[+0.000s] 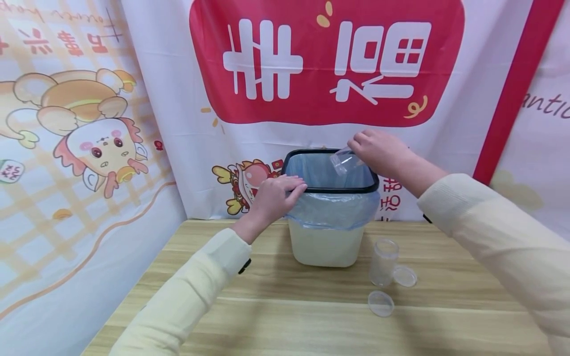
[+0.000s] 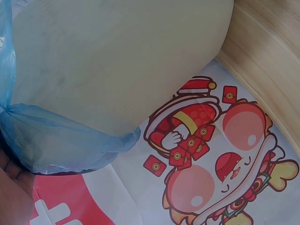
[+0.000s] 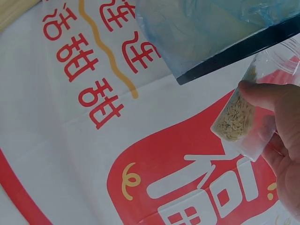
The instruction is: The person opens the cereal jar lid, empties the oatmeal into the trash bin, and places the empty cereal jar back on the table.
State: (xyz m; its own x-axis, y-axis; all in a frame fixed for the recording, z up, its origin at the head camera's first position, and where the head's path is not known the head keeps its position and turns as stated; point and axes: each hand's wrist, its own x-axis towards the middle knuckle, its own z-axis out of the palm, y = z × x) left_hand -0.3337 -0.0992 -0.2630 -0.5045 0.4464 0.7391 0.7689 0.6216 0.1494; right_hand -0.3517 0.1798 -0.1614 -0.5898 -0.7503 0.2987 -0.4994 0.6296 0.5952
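A cream trash can [image 1: 327,245] with a black rim and a translucent blue liner stands against the back cloth. My left hand [image 1: 273,198] holds its near left rim; in the left wrist view only part of that hand [image 2: 16,192] shows, beside the liner [image 2: 65,140]. Above the can's opening, my right hand [image 1: 378,153] grips a clear plastic jar [image 1: 345,161], tilted with its mouth toward the inside. Pale, oat-like flakes [image 3: 236,119] lie along the jar's lower side in the right wrist view, near the rim.
Right of the can's base, a second clear jar [image 1: 384,262] stands uncapped on the wooden table [image 1: 267,316]. Two clear round lids [image 1: 380,303] lie near it. Printed cloths [image 1: 169,99] hang behind and at the left.
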